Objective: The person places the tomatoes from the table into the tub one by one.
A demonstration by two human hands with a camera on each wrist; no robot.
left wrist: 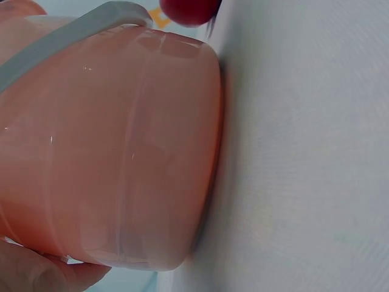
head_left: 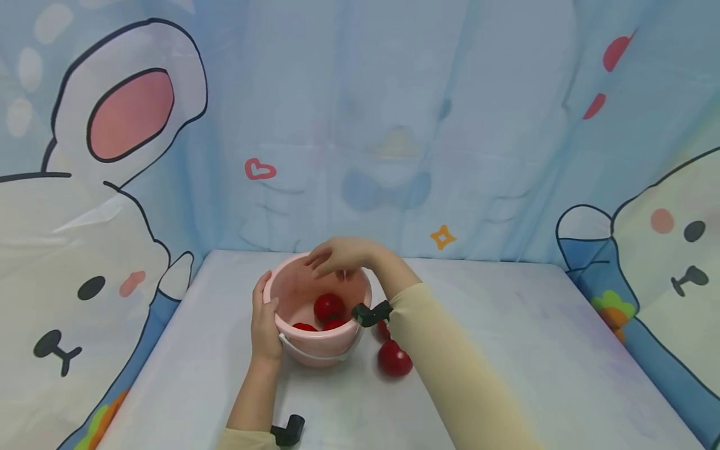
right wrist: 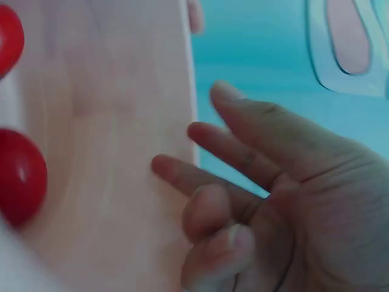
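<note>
A pink bucket point(head_left: 306, 342) with a white handle point(head_left: 315, 356) stands on the table, its mouth tipped towards me. My left hand point(head_left: 265, 328) grips its left side at the rim; in the left wrist view some of that hand's fingers point(left wrist: 36, 274) lie against the outer wall. Shiny red balls, perhaps fruit, lie inside, one red ball point(head_left: 329, 307) on top of others. Over the far right rim hovers my right hand point(head_left: 349, 256), fingers loosely bent and apart. The right wrist view shows nothing in its grasp.
To the right of the bucket, a dark red ball point(head_left: 395, 359) lies on the white tabletop point(head_left: 506, 350), with another red ball point(head_left: 384, 331) partly hidden behind the right wrist. A blue cartoon-printed curtain point(head_left: 394, 125) encloses the back and sides.
</note>
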